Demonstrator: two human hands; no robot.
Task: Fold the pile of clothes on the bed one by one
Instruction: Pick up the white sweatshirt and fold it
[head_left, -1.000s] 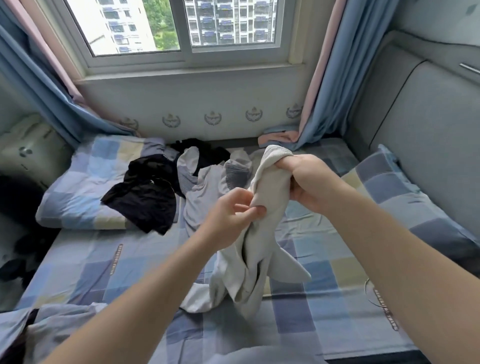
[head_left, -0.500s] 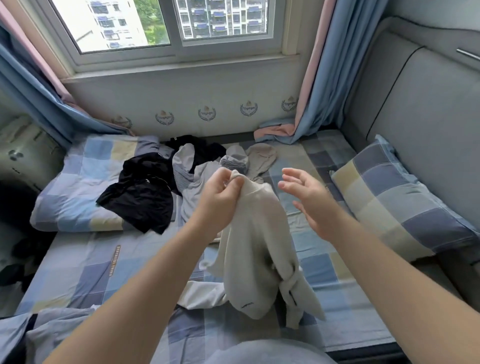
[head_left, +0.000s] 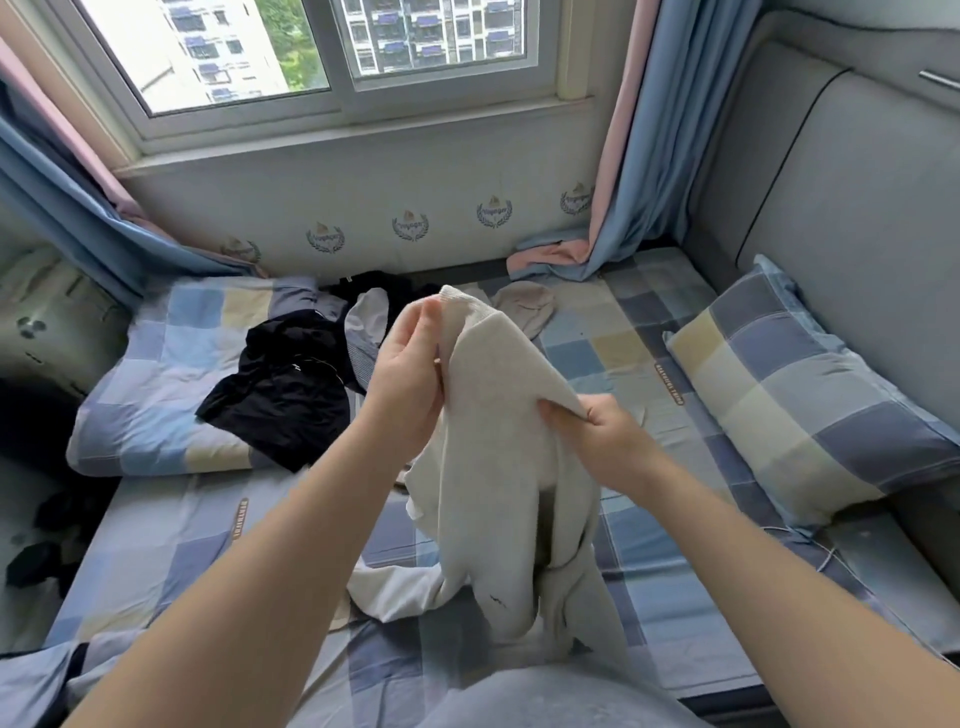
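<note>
Home bedroom, seemingly — bed (head_left: 613, 358), pillow (head_left: 795, 395), curtains (head_left: 623, 156).

On my right hand (head_left: 608, 444) I can't see the tips of the fingers (head_left: 566, 418), buried in cream sweater (head_left: 493, 457). My left hand (head_left: 408, 384) blocks part of clothes pile (head_left: 280, 395). Sheet label (head_left: 668, 383) unreadable.

2 bare forearms (head_left: 249, 582), pale grey garment (head_left: 545, 696) below

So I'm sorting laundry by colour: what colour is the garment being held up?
Pale cream, nearly off-white, and plain; the garment shows best in the head view.
</note>
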